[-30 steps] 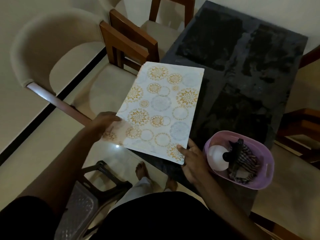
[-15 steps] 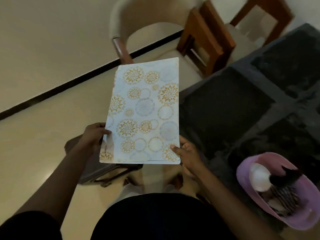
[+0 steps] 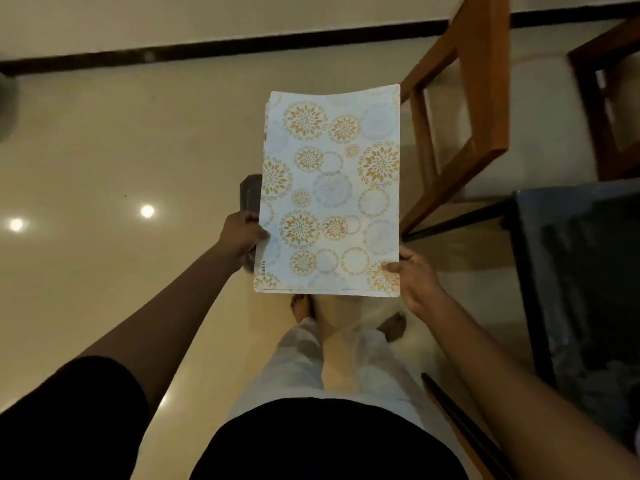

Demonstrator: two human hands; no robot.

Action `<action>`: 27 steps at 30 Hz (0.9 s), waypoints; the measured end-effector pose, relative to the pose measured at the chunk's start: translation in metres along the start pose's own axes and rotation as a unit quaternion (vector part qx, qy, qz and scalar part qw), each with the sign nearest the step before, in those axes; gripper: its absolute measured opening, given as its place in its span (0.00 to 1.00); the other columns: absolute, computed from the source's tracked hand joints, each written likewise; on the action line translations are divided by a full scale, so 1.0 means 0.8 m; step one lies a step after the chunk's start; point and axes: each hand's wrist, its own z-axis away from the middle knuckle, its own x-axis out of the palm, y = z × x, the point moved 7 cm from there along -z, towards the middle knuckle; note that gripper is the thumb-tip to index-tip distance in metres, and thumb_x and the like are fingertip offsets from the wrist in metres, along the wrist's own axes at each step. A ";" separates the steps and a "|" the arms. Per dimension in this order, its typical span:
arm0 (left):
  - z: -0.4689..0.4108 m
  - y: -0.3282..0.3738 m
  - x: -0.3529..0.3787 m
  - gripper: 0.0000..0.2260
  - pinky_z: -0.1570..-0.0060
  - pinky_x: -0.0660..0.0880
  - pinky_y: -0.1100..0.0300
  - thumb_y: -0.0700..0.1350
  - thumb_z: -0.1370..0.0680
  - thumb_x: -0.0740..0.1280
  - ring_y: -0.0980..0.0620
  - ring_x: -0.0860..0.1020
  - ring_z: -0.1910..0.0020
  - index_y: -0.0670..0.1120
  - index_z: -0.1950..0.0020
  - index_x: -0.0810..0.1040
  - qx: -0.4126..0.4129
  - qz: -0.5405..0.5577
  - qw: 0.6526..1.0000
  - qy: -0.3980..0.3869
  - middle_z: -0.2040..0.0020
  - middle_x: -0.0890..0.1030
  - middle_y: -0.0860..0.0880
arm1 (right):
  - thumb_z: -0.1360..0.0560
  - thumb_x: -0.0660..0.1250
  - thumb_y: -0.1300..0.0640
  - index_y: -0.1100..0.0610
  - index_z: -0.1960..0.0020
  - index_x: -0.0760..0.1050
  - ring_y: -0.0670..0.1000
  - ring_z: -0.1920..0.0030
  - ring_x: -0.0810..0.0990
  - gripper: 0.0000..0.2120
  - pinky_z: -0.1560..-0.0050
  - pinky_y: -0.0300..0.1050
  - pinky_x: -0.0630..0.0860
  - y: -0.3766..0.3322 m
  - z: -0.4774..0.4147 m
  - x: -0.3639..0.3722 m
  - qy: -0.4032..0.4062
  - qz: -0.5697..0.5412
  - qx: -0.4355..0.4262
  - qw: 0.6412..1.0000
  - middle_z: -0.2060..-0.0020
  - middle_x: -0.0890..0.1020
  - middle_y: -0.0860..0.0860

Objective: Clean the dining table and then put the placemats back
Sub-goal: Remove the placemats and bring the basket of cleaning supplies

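A stack of white placemats (image 3: pixel 330 188) with gold and blue flower circles hangs in the air over the floor, level with my waist. My left hand (image 3: pixel 240 233) grips its left edge near the bottom corner, thumb on top. My right hand (image 3: pixel 414 277) pinches the bottom right corner, thumb on the printed face. The dark dining table (image 3: pixel 581 271) shows only its near corner at the right, with wet streaks on its top.
A wooden chair (image 3: pixel 460 133) with a cream seat stands just right of the placemats, a second one (image 3: pixel 609 98) behind it. A dark plastic stool (image 3: pixel 250 197) sits mostly hidden under the placemats. Glossy cream floor spreads left to a black skirting line (image 3: pixel 207 51).
I have turned left, away from the table. The placemats came off the tabletop and now hang over the floor. The pink basket has left the view.
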 end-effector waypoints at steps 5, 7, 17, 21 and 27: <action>-0.071 -0.073 -0.020 0.14 0.47 0.83 0.39 0.32 0.26 0.74 0.34 0.83 0.46 0.39 0.42 0.81 -0.051 -0.037 0.998 0.006 0.42 0.83 0.36 | 0.24 0.68 0.76 0.59 0.35 0.83 0.60 0.47 0.88 0.21 0.46 0.58 0.85 0.042 -0.069 0.048 0.036 0.070 0.039 0.996 0.42 0.87 0.58; -0.092 -0.097 -0.024 0.18 0.41 0.81 0.36 0.32 0.26 0.75 0.34 0.82 0.42 0.38 0.37 0.81 -0.070 -0.037 0.997 0.011 0.39 0.82 0.36 | 0.25 0.69 0.76 0.59 0.35 0.83 0.60 0.47 0.88 0.22 0.46 0.58 0.86 0.057 -0.092 0.061 0.045 0.085 0.053 0.994 0.43 0.87 0.57; -0.136 -0.164 -0.025 0.13 0.42 0.81 0.44 0.34 0.22 0.70 0.37 0.83 0.47 0.39 0.37 0.79 -0.128 0.014 0.991 0.018 0.40 0.82 0.37 | 0.21 0.66 0.73 0.56 0.34 0.80 0.55 0.49 0.86 0.20 0.49 0.54 0.86 0.102 -0.141 0.092 0.074 0.204 0.085 0.973 0.41 0.85 0.56; -0.121 -0.150 -0.016 0.23 0.58 0.71 0.53 0.40 0.19 0.70 0.50 0.73 0.58 0.41 0.24 0.70 -0.142 0.009 0.990 0.009 0.39 0.75 0.41 | 0.19 0.67 0.69 0.59 0.28 0.74 0.50 0.49 0.82 0.21 0.57 0.44 0.81 0.097 -0.131 0.100 0.043 0.253 0.105 0.961 0.36 0.82 0.54; -0.082 -0.089 0.010 0.26 0.40 0.75 0.49 0.43 0.18 0.70 0.42 0.76 0.34 0.41 0.21 0.69 -0.072 -0.001 0.997 -0.019 0.29 0.75 0.40 | 0.18 0.69 0.61 0.58 0.23 0.72 0.49 0.42 0.78 0.23 0.57 0.40 0.76 0.068 -0.107 0.104 0.017 0.235 0.073 0.969 0.31 0.79 0.53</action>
